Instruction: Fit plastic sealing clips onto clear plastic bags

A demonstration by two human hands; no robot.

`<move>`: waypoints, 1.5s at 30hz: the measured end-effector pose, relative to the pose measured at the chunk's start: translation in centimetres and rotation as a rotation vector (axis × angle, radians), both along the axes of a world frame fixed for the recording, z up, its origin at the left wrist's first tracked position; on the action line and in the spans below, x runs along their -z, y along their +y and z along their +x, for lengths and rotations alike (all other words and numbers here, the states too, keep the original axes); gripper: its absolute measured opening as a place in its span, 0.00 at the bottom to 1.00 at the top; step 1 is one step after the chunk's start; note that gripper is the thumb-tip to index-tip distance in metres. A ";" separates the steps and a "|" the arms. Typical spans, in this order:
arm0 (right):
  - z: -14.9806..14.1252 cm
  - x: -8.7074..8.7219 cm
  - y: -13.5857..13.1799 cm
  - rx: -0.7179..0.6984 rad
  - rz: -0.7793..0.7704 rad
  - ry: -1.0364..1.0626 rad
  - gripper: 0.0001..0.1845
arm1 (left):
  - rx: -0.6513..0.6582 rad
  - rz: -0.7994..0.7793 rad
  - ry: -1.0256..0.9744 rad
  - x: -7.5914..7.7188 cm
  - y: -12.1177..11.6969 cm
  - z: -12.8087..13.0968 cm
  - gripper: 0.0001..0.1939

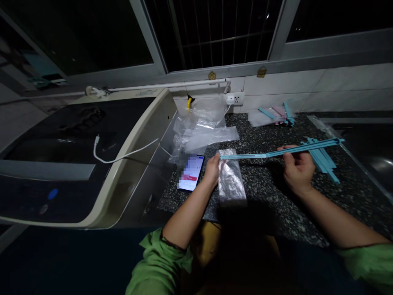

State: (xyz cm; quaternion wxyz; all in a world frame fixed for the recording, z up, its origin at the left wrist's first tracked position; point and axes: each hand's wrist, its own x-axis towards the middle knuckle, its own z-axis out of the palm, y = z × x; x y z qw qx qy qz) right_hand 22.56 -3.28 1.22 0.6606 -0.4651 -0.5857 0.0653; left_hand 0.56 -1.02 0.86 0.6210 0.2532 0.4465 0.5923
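My left hand (212,169) is closed at the top edge of a clear plastic bag (231,186), which hangs or lies flat over the counter. My right hand (299,170) pinches a long, thin light-blue strip (251,156) with slots along it and a slight bend near its middle. The strip's left end meets my left fingertips at the bag's upper edge; whether it is inside the bag I cannot tell. Beyond my right hand, several similar light-blue strips (324,159) lie in a loose pile on the counter.
A lit phone (192,174) lies left of my left hand. Behind it are crumpled clear bags (199,131). Another bag with blue and pink strips (276,114) rests near the wall. A washing machine (147,135) with a white cable (129,157) stands left; a sink (374,151) is right.
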 end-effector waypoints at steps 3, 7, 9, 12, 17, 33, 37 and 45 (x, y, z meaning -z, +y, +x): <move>0.1 0.3 0.2 -0.022 -0.009 0.037 0.11 | 0.002 0.002 -0.006 0.1 0.1 0.0 0.16; 0.1 0.3 0.3 -0.037 -0.011 0.064 0.10 | 0.004 0.019 -0.021 0.3 0.2 -0.1 0.16; 0.1 0.2 0.2 -0.049 -0.002 0.064 0.10 | 0.000 0.021 -0.025 0.3 0.2 -0.1 0.17; 0.1 0.2 0.2 -0.077 0.001 0.072 0.09 | -0.008 0.018 -0.026 0.2 0.1 -0.1 0.17; 0.3 0.5 0.5 -0.120 -0.013 0.100 0.10 | -0.013 -0.010 -0.031 -0.2 -0.1 -0.1 0.15; 0.1 -0.9 -0.2 -0.063 -0.134 0.164 0.15 | 0.031 0.002 -0.009 0.1 0.0 -0.1 0.17; 0.1 -1.3 -0.4 -0.073 -0.222 0.029 0.15 | 0.037 0.010 -0.014 0.3 0.0 -0.1 0.16; -0.1 -0.7 0.2 -0.175 -0.284 -0.212 0.14 | 0.034 -0.003 0.020 0.2 -0.1 -0.1 0.16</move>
